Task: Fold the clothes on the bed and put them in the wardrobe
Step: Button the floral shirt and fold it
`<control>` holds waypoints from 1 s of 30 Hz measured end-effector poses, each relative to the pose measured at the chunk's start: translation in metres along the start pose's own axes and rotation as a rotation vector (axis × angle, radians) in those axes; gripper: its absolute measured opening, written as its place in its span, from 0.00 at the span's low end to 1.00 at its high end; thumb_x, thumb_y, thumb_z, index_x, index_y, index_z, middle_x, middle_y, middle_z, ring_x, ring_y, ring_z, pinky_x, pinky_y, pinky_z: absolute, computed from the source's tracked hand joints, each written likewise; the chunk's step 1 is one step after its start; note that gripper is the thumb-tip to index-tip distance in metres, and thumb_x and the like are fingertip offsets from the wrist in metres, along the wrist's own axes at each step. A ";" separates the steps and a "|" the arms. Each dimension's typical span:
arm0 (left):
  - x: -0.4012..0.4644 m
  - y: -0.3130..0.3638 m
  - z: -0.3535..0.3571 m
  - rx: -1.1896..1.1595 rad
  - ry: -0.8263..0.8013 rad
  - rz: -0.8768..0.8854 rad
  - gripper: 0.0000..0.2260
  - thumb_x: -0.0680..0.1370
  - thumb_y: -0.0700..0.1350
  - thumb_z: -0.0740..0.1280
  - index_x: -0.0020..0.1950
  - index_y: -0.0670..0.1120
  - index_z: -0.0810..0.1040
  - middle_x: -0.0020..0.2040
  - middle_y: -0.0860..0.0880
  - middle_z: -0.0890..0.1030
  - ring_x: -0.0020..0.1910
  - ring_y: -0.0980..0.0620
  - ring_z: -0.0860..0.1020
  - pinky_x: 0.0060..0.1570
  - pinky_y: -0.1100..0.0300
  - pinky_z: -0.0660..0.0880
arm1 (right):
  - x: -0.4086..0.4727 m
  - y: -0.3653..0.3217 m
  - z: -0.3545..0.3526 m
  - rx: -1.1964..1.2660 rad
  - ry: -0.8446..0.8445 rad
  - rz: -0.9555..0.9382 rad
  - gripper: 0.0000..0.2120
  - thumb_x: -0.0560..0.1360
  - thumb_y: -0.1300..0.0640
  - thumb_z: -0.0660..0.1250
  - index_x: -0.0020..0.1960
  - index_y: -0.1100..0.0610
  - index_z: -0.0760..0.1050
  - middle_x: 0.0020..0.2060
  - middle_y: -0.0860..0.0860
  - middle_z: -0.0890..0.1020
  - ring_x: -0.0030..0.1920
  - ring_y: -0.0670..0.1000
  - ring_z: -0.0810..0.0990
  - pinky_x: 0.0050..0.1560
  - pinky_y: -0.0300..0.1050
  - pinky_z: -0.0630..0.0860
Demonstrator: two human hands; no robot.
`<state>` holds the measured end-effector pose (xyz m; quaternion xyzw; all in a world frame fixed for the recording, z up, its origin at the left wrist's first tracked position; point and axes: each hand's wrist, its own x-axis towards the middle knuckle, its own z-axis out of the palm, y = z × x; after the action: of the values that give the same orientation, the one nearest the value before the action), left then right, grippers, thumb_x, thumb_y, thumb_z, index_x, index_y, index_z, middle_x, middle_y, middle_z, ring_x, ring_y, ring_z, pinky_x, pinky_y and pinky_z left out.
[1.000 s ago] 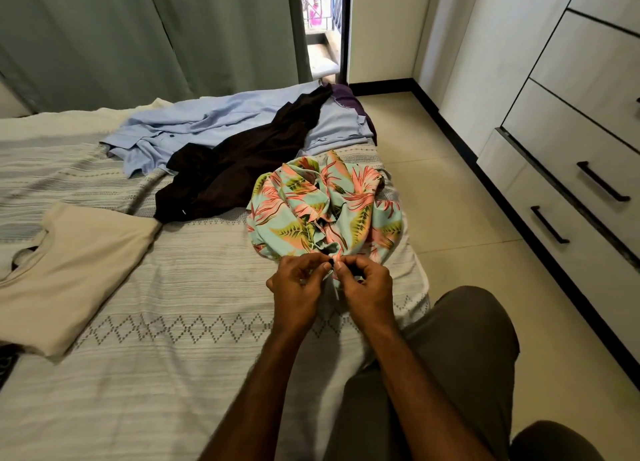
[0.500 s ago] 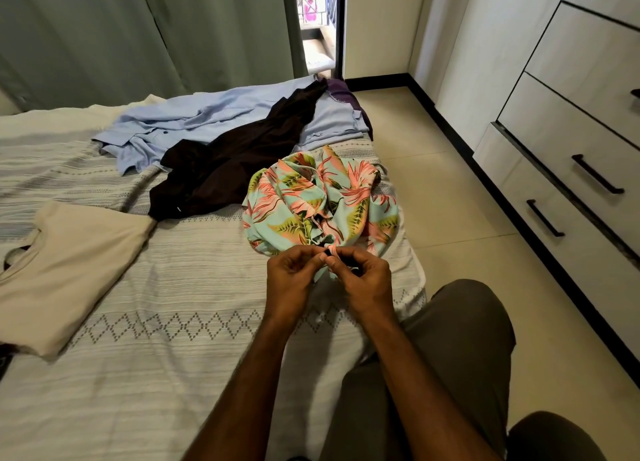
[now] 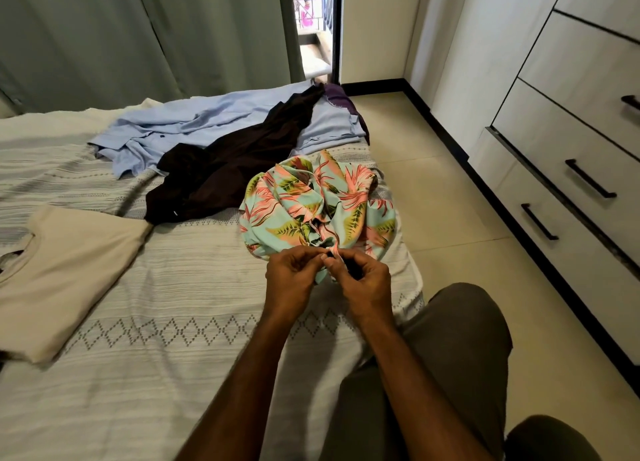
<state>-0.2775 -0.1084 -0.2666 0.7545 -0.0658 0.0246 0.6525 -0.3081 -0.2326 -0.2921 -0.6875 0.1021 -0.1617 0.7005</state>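
Both forearms reaching forward over bed (image 3: 180, 350), wrists close together, hands meeting at near edge of floral shirt (image 3: 311, 204).
Left hand (image 3: 294, 280): back toward camera, fingers curled inward, thumb and fingertips pinching a small gathered bit of the shirt's hem.
Right hand (image 3: 367, 284): turned slightly palm-in, fingers curled, pinching the same bit of fabric just beside the left fingertips. Hands touching or nearly touching at the pinch; cannot tell exactly what detail of the cloth sits between them.

Floral shirt: mint ground with pink and yellow-green leaf print, crumpled in a loose rounded heap, not folded, lying near right edge of bed, folds drawn toward the pinched point.

Other clothes on bed:
- dark brown garment (image 3: 225, 173), spread diagonally, unfolded, just behind and left of floral shirt.
- light blue shirt (image 3: 166, 128), rumpled, at far side, partly under the brown garment.
- purple cloth (image 3: 337, 95), only a corner showing at far right edge.
- beige T-shirt (image 3: 69, 266), laid flat at left, well apart from hands.

Wardrobe drawers (image 3: 571, 156) along right wall, closed, across tiled floor (image 3: 446, 218) from bed.
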 end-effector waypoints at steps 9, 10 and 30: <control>0.022 -0.004 -0.028 0.190 -0.232 0.110 0.22 0.75 0.37 0.75 0.66 0.53 0.79 0.65 0.56 0.75 0.67 0.50 0.72 0.55 0.56 0.80 | -0.001 0.000 -0.004 -0.087 -0.050 -0.021 0.07 0.74 0.57 0.76 0.52 0.54 0.84 0.43 0.44 0.86 0.48 0.42 0.84 0.47 0.37 0.80; 0.028 -0.001 -0.032 0.286 -0.302 0.191 0.24 0.76 0.37 0.74 0.68 0.56 0.77 0.70 0.59 0.72 0.71 0.52 0.67 0.63 0.57 0.73 | 0.000 0.001 -0.005 -0.114 -0.047 -0.044 0.07 0.74 0.57 0.75 0.53 0.54 0.84 0.44 0.44 0.86 0.48 0.42 0.84 0.47 0.36 0.80; 0.010 -0.001 -0.006 0.345 -0.185 0.332 0.06 0.75 0.40 0.75 0.51 0.47 0.86 0.43 0.54 0.82 0.43 0.56 0.81 0.40 0.67 0.78 | -0.001 0.000 -0.010 -0.451 0.229 -0.393 0.06 0.76 0.65 0.73 0.52 0.58 0.83 0.46 0.50 0.86 0.48 0.39 0.80 0.51 0.26 0.75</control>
<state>-0.2669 -0.1035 -0.2654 0.8326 -0.2433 0.0730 0.4923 -0.3130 -0.2410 -0.2922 -0.8093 0.0791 -0.3436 0.4698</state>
